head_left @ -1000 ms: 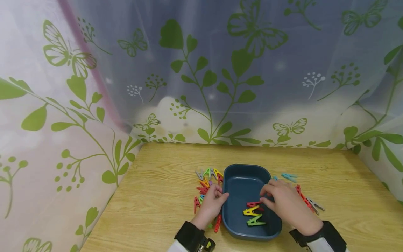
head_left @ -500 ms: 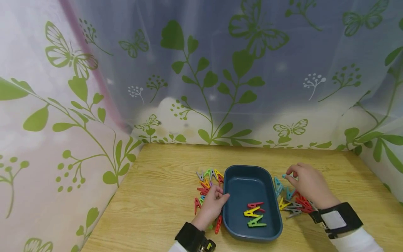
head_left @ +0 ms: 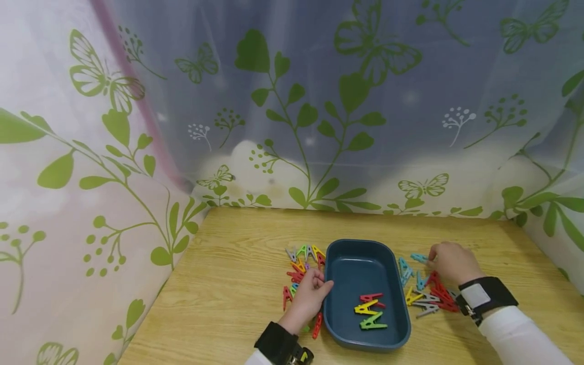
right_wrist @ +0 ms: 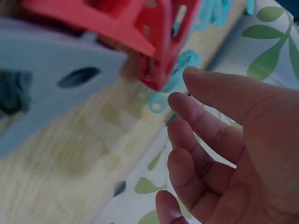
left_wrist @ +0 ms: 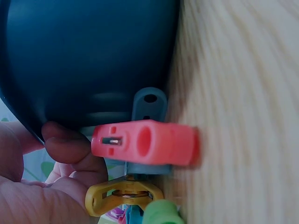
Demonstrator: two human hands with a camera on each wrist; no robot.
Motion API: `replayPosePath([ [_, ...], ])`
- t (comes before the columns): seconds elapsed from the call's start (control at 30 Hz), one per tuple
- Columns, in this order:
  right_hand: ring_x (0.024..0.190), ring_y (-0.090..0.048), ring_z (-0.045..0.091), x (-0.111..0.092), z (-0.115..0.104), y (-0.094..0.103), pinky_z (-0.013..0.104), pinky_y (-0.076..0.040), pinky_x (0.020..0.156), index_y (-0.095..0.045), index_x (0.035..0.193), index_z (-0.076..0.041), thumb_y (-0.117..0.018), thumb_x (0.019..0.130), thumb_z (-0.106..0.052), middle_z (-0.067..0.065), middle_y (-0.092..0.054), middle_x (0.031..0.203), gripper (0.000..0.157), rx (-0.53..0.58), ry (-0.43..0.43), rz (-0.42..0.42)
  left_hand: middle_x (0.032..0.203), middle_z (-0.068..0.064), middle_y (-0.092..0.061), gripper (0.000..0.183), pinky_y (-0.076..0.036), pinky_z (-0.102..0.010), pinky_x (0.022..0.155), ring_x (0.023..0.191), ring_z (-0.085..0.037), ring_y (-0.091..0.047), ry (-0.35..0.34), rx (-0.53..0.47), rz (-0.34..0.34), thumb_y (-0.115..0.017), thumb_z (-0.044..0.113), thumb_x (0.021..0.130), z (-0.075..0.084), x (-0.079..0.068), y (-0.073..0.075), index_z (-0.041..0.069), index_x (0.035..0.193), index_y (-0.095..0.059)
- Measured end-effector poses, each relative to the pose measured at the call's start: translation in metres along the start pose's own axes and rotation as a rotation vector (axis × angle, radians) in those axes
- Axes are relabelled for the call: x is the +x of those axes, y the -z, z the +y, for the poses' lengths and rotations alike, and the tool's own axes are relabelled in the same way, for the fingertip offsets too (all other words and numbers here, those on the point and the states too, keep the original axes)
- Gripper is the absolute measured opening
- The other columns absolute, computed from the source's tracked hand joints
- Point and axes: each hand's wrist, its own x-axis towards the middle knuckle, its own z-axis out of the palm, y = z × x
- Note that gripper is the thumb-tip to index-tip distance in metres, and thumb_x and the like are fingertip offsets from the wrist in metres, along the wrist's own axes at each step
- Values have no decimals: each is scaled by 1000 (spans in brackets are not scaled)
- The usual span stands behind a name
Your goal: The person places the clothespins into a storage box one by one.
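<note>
At the middle front of the table stands a dark blue plastic tub (head_left: pixel 358 276). My left hand (head_left: pixel 306 299) pinches its left rim between thumb and fingers. Inside the tub lie a green clothespin (head_left: pixel 373 321), a yellow clothespin (head_left: pixel 366 307) and red ones. My right hand (head_left: pixel 453 263) is right of the tub, its fingertips beside a light blue clothespin (head_left: pixel 418 257). In the right wrist view, a gap shows between thumb and fingers, and a light blue clothespin (right_wrist: pixel 158 102) appears just beyond the fingertips. Whether they touch it, I cannot tell.
Right of the tub lies a loose pile with red clothespins (head_left: pixel 442 294), grey clothespins (head_left: pixel 428 308) and light blue clothespins (head_left: pixel 404 271). More mixed clothespins (head_left: pixel 296 276) lie left of the tub, around my left hand. A patterned curtain (head_left: pixel 292 152) closes off the table's back.
My right hand has left the tub's right side and moved right, to the light blue clothespin, shifting slightly further right since half a second ago. The left hand stays on the rim.
</note>
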Motion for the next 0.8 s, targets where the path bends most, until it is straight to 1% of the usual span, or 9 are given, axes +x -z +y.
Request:
replayPosePath([
  [0.2,79,-66,29,3,6,-3,53,-54,71,-72,90,-2,-76,91,-15,13,-71,87,14,29,-42,-81,80,-1,-45,18,-36,-26,61,69,-17,-44,2,-12,2,-63,11,103,1,-1,-1,2,107,-48],
  [0.33,77,-65,27,4,9,-7,51,-54,70,-72,90,-1,-74,91,-13,12,-70,85,12,30,-46,-98,81,-2,-44,19,-37,-27,62,71,-17,-44,12,-17,-3,-63,11,103,3,-1,-1,1,108,-48],
  [0.53,73,-61,23,7,12,-11,46,-53,66,-71,87,-2,-72,92,-12,9,-68,81,11,50,-43,-100,81,-2,-46,20,-37,-26,62,71,-16,-46,15,1,2,-64,12,102,4,-1,-1,1,109,-49],
  [0.67,74,-61,24,7,12,-10,47,-53,67,-71,88,-1,-71,92,-11,10,-68,82,11,77,-49,-90,81,-2,-46,20,-37,-26,62,71,-16,-45,8,-4,3,-64,12,102,5,-2,-1,1,109,-49],
  [0.73,74,-63,25,6,11,-8,48,-53,67,-72,90,1,-71,92,-10,11,-70,83,11,83,-40,-61,81,-2,-45,20,-37,-26,62,71,-16,-45,9,-14,-1,-63,12,103,5,-2,-1,0,109,-48],
  [0.8,73,-64,25,4,7,-6,48,-54,66,-72,91,2,-71,92,-9,12,-70,83,12,72,-25,-10,81,-2,-45,19,-37,-26,62,70,-16,-45,10,-24,-5,-63,11,103,4,-2,-1,1,109,-48],
])
